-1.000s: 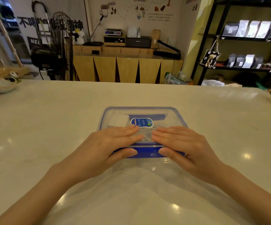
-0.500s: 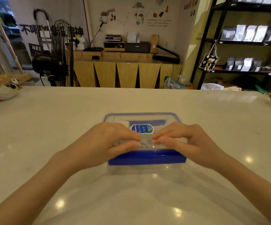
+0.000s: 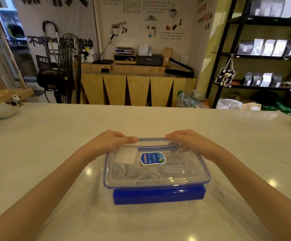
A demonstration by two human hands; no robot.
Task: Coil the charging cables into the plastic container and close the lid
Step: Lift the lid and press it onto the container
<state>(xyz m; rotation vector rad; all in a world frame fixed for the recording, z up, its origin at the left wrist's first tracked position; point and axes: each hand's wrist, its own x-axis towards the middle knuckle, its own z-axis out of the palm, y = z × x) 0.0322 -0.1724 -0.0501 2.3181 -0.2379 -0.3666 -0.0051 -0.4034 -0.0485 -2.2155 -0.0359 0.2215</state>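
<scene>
White table [image 3: 36, 153] bears a clear plastic container [image 3: 156, 173], its lid [image 3: 184, 178] on and near blue clip [image 3: 158, 195] down. Left hand [image 3: 109, 141] and right hand [image 3: 191, 141] curl their fingers over its far edge. White cables [image 3: 172, 166] and a charger [image 3: 126, 158] lie inside.

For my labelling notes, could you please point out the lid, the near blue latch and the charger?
lid [image 3: 190, 177]: head view, clear top.
blue latch [image 3: 158, 195]: head view, front face.
charger [image 3: 126, 157]: head view, white body.
</scene>
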